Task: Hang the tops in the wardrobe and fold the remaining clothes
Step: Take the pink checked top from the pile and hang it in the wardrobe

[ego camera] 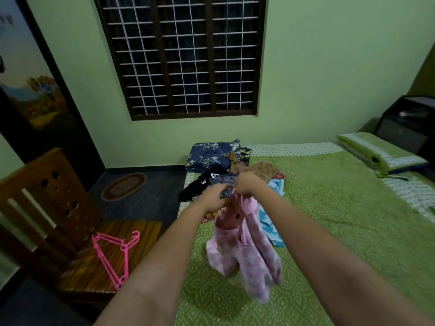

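We're early on: both hands, left hand (213, 200) and right hand (247, 184), pinch the pink top (244, 252) over the bed (341, 208); clothes pile (226, 165) at the far edge unfolded, hangers (115, 252) unused.

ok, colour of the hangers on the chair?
Pink: the hangers lie on the wooden chair seat, clearest in the head view.

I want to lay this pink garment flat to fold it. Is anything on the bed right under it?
Nothing visible. Both hands, left hand and right hand, hold the pink garment over bare green bedspread; the clothes pile lies farther back.
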Motion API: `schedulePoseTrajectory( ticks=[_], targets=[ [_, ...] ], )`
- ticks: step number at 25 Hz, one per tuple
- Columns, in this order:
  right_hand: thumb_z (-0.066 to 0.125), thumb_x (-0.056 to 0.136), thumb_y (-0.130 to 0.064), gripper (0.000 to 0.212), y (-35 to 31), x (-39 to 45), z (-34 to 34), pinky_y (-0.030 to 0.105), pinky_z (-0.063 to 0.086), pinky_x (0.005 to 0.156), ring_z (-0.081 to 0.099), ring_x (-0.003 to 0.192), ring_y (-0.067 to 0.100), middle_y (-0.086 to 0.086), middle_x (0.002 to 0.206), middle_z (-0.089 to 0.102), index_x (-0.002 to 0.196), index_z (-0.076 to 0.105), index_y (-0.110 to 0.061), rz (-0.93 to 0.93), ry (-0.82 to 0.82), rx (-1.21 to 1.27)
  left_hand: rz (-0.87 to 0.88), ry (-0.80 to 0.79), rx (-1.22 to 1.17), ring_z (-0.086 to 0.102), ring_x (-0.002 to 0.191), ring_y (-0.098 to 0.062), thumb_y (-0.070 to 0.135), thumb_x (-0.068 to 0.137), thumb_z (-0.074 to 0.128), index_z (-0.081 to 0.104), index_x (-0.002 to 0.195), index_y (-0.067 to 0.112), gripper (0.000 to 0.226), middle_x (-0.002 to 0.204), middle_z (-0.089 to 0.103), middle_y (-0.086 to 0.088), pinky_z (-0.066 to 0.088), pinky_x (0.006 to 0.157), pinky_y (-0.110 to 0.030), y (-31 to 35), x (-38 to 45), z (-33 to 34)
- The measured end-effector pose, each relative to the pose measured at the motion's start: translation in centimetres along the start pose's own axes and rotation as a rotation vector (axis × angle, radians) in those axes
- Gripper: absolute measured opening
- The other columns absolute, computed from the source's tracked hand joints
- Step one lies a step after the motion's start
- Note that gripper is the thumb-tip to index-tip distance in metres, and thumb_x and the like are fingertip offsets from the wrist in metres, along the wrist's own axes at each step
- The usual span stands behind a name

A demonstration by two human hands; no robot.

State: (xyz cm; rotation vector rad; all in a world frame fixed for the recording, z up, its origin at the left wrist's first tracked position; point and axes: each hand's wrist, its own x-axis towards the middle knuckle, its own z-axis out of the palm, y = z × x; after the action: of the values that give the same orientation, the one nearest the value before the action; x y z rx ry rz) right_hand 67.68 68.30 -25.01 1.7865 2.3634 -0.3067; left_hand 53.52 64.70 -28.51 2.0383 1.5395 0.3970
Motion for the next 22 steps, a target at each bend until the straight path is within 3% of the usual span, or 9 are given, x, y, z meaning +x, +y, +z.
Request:
schedulePoseTrajectory(
  ticks=[2, 4, 7, 9, 12, 15, 17, 19, 22],
  targets=[
    [0.053, 0.088, -0.013, 0.034, -0.5, -1.1, -2.1, 0.026, 0.037, 0.061, 0.045, 0.057, 0.022, 0.005, 0.059, 0.044, 0.055, 0.045, -0.009, -0.017, -0.001, -0.103, -0.004, 0.074, -0.043, 0.059, 0.087, -0.017, 0.026, 0.087, 0.066, 0.063, 0.106, 0.011, 0.025, 0.106, 0.068, -0.011, 0.045, 0.072, -0.028, 1.3, 0.0, 1.4],
    [0.048, 0.087, -0.006, 0.024, -0.1, -2.4, -3.6, 0.026, 0.038, 0.057, 0.050, 0.070, 0.025, 0.007, 0.065, 0.049, 0.063, 0.053, -0.005, -0.013, 0.028, -0.145, -0.080, 0.098, 0.105, 0.060, 0.078, -0.022, 0.033, 0.088, 0.061, 0.065, 0.093, 0.008, 0.026, 0.093, 0.069, -0.015, 0.042, 0.064, -0.028, 0.9, 0.1, 2.4],
    [0.043, 0.086, -0.002, 0.023, 1.8, -4.1, -3.2, 0.027, 0.048, 0.067, 0.055, 0.076, 0.023, 0.011, 0.082, 0.060, 0.089, 0.065, -0.003, 0.029, 0.037, -0.105, -0.210, -0.041, 0.366, 0.065, 0.099, -0.029, 0.023, 0.087, 0.061, 0.066, 0.106, 0.007, 0.025, 0.108, 0.067, -0.016, 0.050, 0.080, -0.034, -1.3, -0.7, 3.5],
    [0.047, 0.088, -0.003, 0.024, 2.9, -5.2, -0.9, 0.030, 0.052, 0.079, 0.061, 0.087, 0.025, 0.014, 0.104, 0.067, 0.103, 0.066, -0.002, 0.112, -0.113, -0.145, -0.278, -0.083, 0.505, 0.061, 0.110, -0.029, 0.015, 0.087, 0.061, 0.061, 0.119, 0.010, 0.032, 0.121, 0.063, -0.011, 0.049, 0.087, -0.035, -2.5, -1.7, 4.2],
    [0.043, 0.098, -0.010, 0.031, 2.9, -7.4, 2.3, 0.031, 0.043, 0.095, 0.051, 0.104, 0.021, 0.013, 0.137, 0.051, 0.126, 0.055, -0.004, 0.290, -0.511, -0.204, -0.351, -0.094, 0.662, 0.050, 0.125, -0.028, 0.012, 0.095, 0.048, 0.051, 0.134, 0.012, 0.039, 0.138, 0.051, -0.009, 0.044, 0.096, -0.037, -2.8, -3.0, 3.7],
    [0.040, 0.101, -0.017, 0.041, 2.8, -8.0, 0.9, 0.030, 0.037, 0.102, 0.046, 0.108, 0.019, 0.015, 0.139, 0.046, 0.137, 0.044, 0.002, 0.335, -0.611, -0.182, -0.434, -0.173, 0.698, 0.049, 0.128, -0.027, 0.017, 0.097, 0.047, 0.051, 0.135, 0.010, 0.038, 0.140, 0.050, -0.009, 0.042, 0.099, -0.036, -2.5, -3.5, 1.1],
    [0.045, 0.099, -0.019, 0.040, 3.0, -6.9, -1.6, 0.031, 0.041, 0.097, 0.045, 0.102, 0.019, 0.013, 0.114, 0.053, 0.134, 0.048, 0.000, 0.318, -0.566, -0.218, -0.537, -0.345, 0.644, 0.059, 0.113, -0.024, 0.022, 0.095, 0.056, 0.058, 0.126, 0.004, 0.036, 0.124, 0.062, -0.009, 0.045, 0.096, -0.034, -1.5, -2.5, -1.9],
    [0.055, 0.094, -0.015, 0.028, 3.5, -5.1, -4.3, 0.032, 0.044, 0.083, 0.048, 0.094, 0.019, 0.008, 0.088, 0.053, 0.118, 0.061, -0.003, 0.305, -0.413, -0.202, -0.648, -0.514, 0.444, 0.065, 0.085, -0.021, 0.020, 0.096, 0.056, 0.060, 0.111, -0.005, 0.030, 0.093, 0.069, -0.012, 0.047, 0.099, -0.033, 0.5, 0.4, -5.5],
    [0.057, 0.090, -0.011, 0.006, 5.2, -1.5, -7.9, 0.035, 0.046, 0.081, 0.049, 0.087, 0.022, 0.009, 0.089, 0.052, 0.091, 0.061, -0.007, 0.312, -0.059, 0.010, -0.602, -0.518, 0.358, 0.062, 0.068, -0.017, 0.017, 0.096, 0.057, 0.062, 0.104, -0.006, 0.025, 0.064, 0.068, -0.007, 0.048, 0.098, -0.036, 3.5, 6.3, -11.3]
  ],
)
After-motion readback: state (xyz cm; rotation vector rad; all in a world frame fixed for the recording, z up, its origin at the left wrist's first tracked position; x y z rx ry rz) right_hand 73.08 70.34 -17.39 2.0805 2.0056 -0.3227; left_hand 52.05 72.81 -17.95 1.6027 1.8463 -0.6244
